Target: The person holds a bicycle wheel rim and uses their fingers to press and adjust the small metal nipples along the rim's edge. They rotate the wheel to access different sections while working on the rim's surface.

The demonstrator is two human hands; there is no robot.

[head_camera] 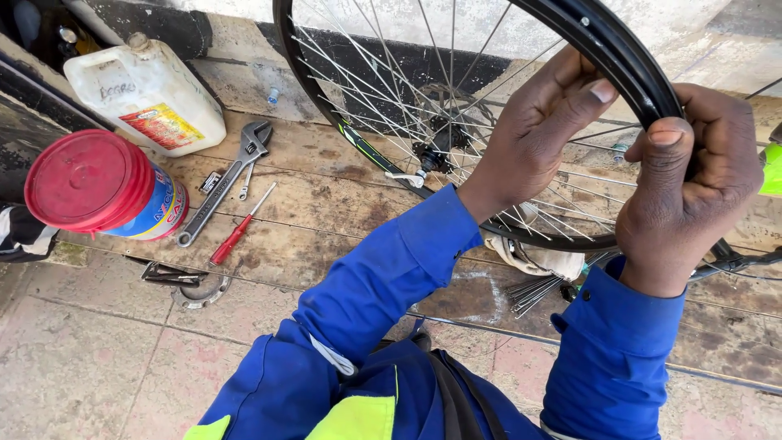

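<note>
Fingers of both hands grip the wheel rim (627,61) above worn, stained planks (326,195) beside paving (81,358).

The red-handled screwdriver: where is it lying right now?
In the head view the red-handled screwdriver lies on the worn boards at the left, just right of the adjustable wrench and left of the bicycle wheel.

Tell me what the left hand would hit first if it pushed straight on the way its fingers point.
The left hand already touches the black wheel rim. Its fingers point up and right, so the rim comes first; beyond it probably the wall, though depth is unclear.
</note>
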